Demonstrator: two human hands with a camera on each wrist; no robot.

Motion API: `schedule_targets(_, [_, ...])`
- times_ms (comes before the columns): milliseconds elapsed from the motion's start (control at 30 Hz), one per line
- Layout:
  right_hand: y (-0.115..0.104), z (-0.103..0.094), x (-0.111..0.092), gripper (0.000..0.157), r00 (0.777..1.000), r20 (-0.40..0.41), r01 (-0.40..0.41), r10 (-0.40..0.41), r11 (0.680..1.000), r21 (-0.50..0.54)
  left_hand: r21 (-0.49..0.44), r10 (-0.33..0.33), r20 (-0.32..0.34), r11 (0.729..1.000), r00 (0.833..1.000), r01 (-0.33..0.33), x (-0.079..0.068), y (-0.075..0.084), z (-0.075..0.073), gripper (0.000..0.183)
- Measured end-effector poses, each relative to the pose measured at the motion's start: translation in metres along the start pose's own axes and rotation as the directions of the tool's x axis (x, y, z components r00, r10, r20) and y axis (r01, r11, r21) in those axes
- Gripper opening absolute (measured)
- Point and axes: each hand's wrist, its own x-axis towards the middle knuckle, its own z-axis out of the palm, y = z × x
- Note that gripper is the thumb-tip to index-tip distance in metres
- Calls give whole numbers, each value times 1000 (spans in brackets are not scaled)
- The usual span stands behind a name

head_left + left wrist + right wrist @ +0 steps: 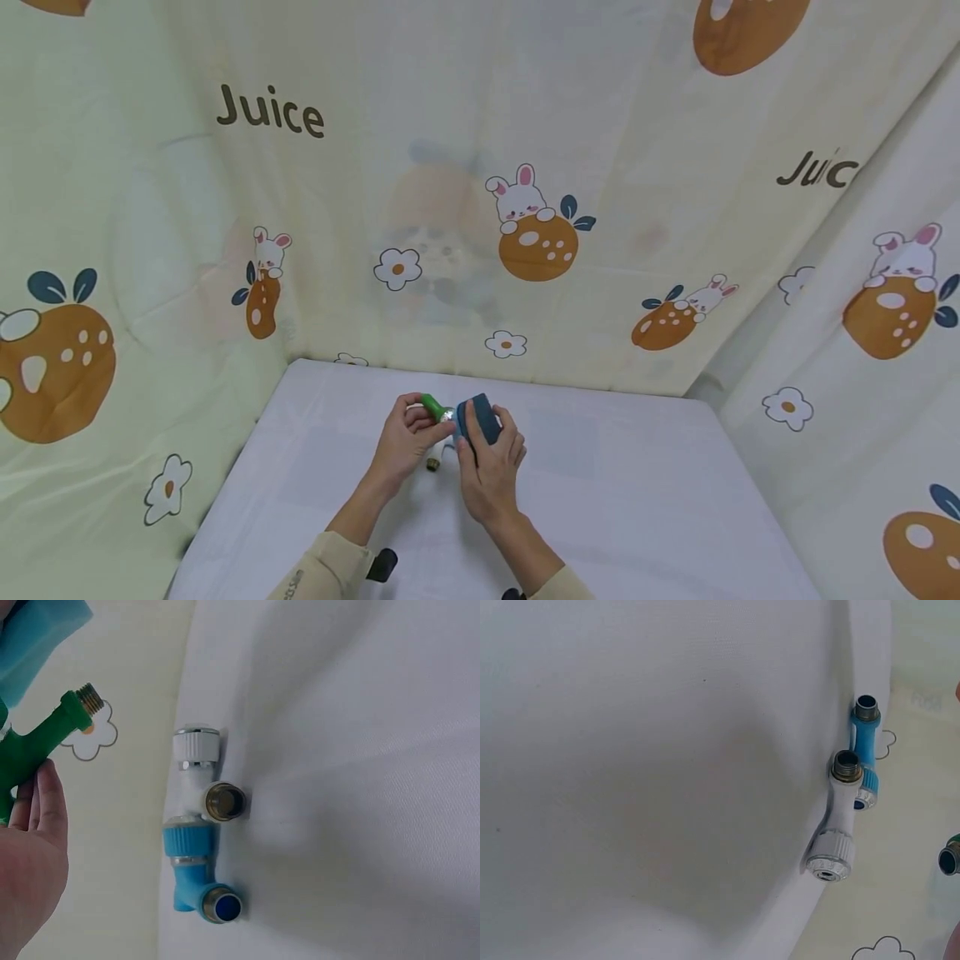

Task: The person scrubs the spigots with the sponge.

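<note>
In the head view my left hand [401, 446] grips a green angle valve [432, 405], held up over the table. Its bare threaded end [91, 698] points outward in the left wrist view. Close beside it, my right hand [491, 479] holds a blue sponge [487, 419], fingers spread along its side. The sponge is right by the valve's metal part. Below the hands lie a white valve [196, 769] and a blue valve [191, 876], side by side on the table, each with a threaded brass or metal end.
A white cloth covers the table [645, 500]. Behind it hangs a cream curtain [337, 208] printed with oranges, rabbits and flowers, close past the table's far edge. More curtain [795, 467] hangs along the right side.
</note>
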Motion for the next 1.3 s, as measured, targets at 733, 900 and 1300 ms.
schedule_targets(733, [-9, 3, -9, 55, 974, 67, -226, 217, 901, 371, -27, -29, -51, 999, 998, 27, 2, 5, -1, 91])
schedule_targets(900, [-10, 7, -15, 58, 993, 40, -120, 113, 937, 327, -146, -25, -73, 989, 997, 14, 5, 4, -3, 76])
schedule_targets(1300, [-17, 6, -9, 59, 999, 8, 41, -41, 998, 48, -119, 1, -79, 993, 997, -10, 3, 5, -5, 58])
